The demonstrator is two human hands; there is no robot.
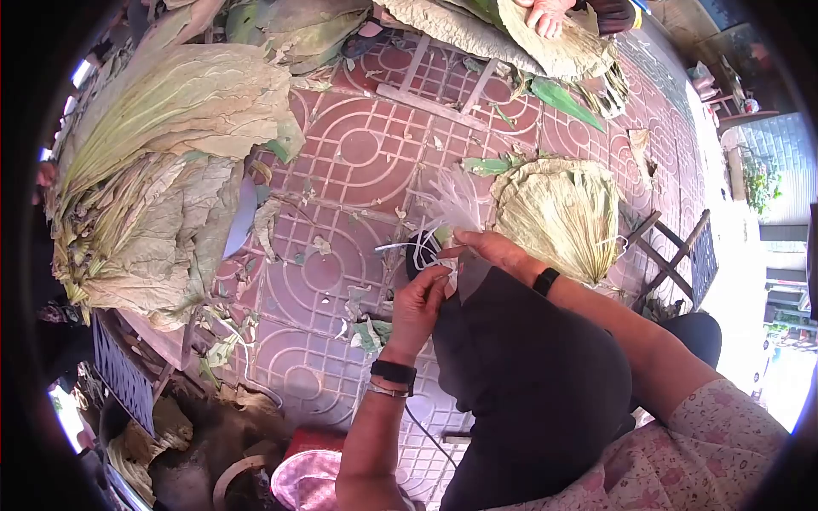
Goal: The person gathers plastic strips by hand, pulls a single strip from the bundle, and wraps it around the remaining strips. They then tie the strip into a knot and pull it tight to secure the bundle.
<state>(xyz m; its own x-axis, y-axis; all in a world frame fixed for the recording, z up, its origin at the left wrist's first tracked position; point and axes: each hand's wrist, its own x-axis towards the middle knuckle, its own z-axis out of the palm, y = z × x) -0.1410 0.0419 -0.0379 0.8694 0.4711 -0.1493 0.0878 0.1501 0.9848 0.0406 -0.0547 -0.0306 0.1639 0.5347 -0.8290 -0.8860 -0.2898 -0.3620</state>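
Observation:
My left hand [420, 298] is closed in a pinch on the thin white strips [419, 247] beside my knee. The strips curl up and loop above the fingers. My right hand [490, 247] has its fingers drawn together on the same bunch, close to the left fingertips. A frayed tuft of whitish translucent strands [452, 203] fans out just beyond it. Right of the hands, a round bundle of dried leaves [558, 217], pleated like a fan, lies on the tiles.
A tall stack of dried leaves [162, 230] rests on a low stool [128, 366] at left. A co-worker's hand [547, 17] presses on leaves [520, 43] at the top. A folding stool [682, 260] stands at right. Leaf scraps litter the red tiles [349, 162]. A red container [311, 464] sits below.

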